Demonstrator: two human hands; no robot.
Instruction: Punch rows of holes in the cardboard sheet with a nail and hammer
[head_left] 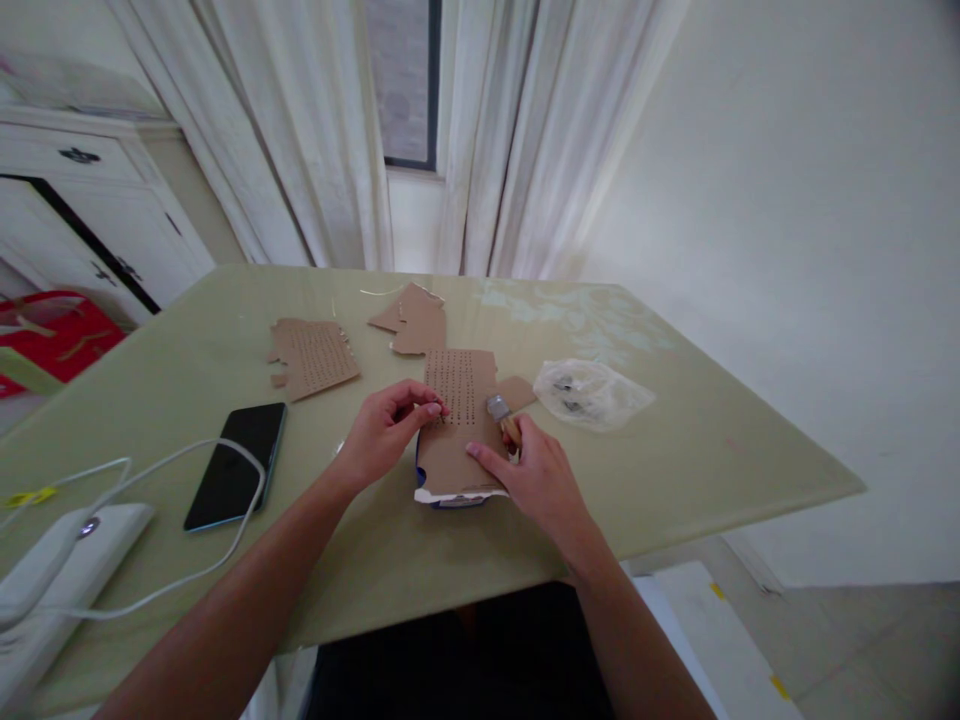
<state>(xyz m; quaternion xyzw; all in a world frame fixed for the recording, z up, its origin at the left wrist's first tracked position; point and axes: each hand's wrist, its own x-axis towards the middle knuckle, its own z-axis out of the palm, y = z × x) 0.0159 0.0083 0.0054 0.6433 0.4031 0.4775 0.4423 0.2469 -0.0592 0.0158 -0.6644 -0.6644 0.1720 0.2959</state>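
Observation:
A brown cardboard piece [465,455] with rows of small dark dots lies in front of me, on top of a blue box [456,503] that shows only at its edges. Over the left side of the dotted rows, my left hand [386,425] has thumb and forefinger pinched at a tiny dark thing too small to name. My right hand [540,470] curls around a short wooden-handled tool with a silvery metal head [497,407], which looks like a small hammer. The right thumb presses on the cardboard.
Beyond lie a dotted cardboard piece [319,355] and torn cardboard [421,325]. Right of my hands sits a clear plastic bag [592,393] with small dark things inside. On the left are a phone [234,465], a white cable [161,460] and a white power strip [97,550].

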